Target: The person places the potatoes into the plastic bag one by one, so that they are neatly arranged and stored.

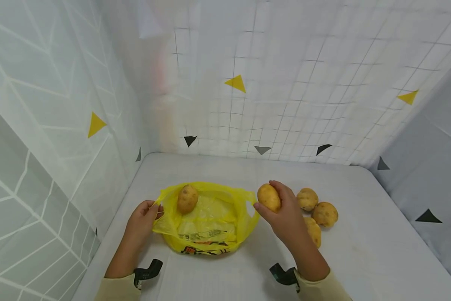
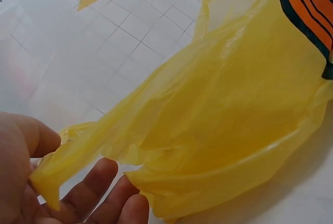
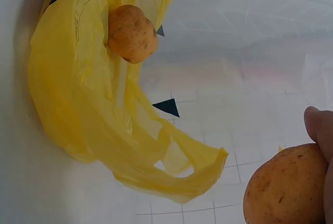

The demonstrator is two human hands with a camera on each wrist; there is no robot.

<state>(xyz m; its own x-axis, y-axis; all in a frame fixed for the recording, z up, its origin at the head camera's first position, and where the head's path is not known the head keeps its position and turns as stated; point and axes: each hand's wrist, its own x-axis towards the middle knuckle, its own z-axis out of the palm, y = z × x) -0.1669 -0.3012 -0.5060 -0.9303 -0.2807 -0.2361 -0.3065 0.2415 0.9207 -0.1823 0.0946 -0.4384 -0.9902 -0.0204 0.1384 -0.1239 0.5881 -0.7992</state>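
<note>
A yellow plastic bag (image 1: 206,228) lies on the table with its mouth spread wide. My left hand (image 1: 140,219) holds the bag's left handle; in the left wrist view the handle (image 2: 57,174) runs between thumb and fingers. One potato (image 1: 187,199) sits inside the mouth, at the back left. Beside the bag's right rim, my right hand (image 1: 287,215) grips another potato (image 1: 268,197) between thumb and fingers. The right wrist view shows this held potato (image 3: 286,190) at its lower right, apart from the bag's loose right handle (image 3: 205,174).
To the right of my right hand lie three more potatoes: one at the back (image 1: 307,199), one farther right (image 1: 325,214) and one partly hidden by my wrist (image 1: 313,231). White patterned sheets (image 1: 285,92) hang behind the table (image 1: 375,251) and along both sides.
</note>
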